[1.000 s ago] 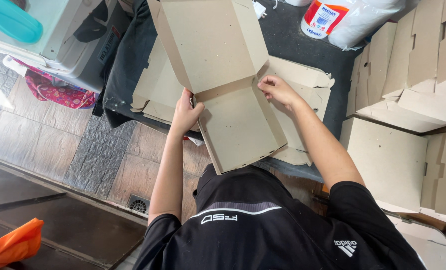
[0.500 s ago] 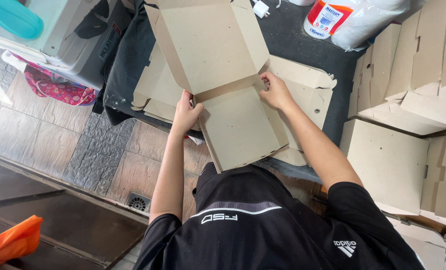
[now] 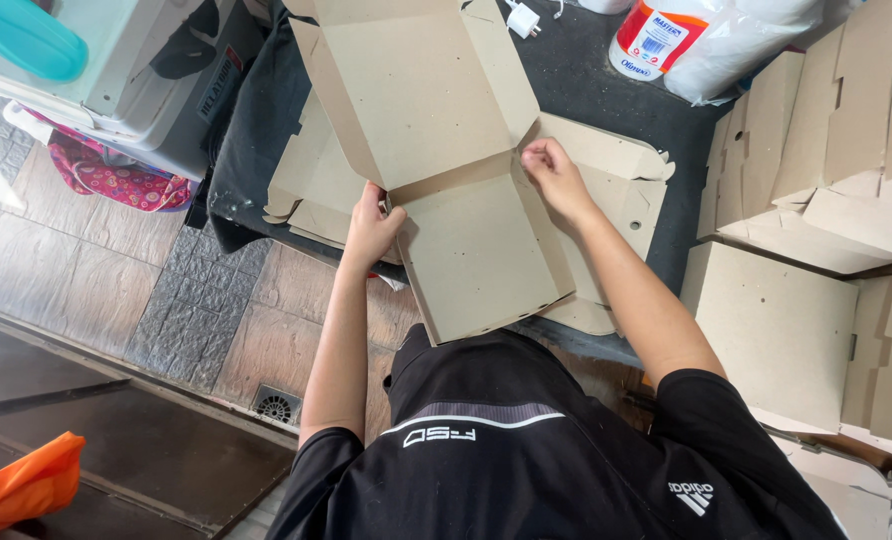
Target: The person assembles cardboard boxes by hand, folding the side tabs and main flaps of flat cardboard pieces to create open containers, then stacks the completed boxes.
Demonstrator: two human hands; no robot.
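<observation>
At the far left of the frame, an orange bag (image 3: 21, 490) lies in the lower corner on a dark floor, and a teal lid (image 3: 26, 40) sits on a grey box (image 3: 136, 80) in the upper left, with a pink patterned cloth (image 3: 106, 175) below it. A round floor drain (image 3: 276, 407) shows on the stone tiles.

Left of centre, the left hand (image 3: 371, 228) grips the left edge of a flat cardboard box blank (image 3: 436, 150), fingers closed on the board near its fold line. The blank lies in the upper middle of the frame, over a dark cloth-covered table (image 3: 586, 80), its lower panel hanging past the table edge toward the person's black shirt (image 3: 526, 460). More flat blanks (image 3: 311, 190) lie stacked beneath it.

Right of centre, the right hand (image 3: 554, 175) pinches the blank's right side flap at the same fold, fingertips together on the cardboard.

At the upper right stands a white bottle with a red label (image 3: 656, 40) beside a white plastic bag (image 3: 746, 45). Folded cardboard boxes (image 3: 826, 170) pile up along the right edge.
</observation>
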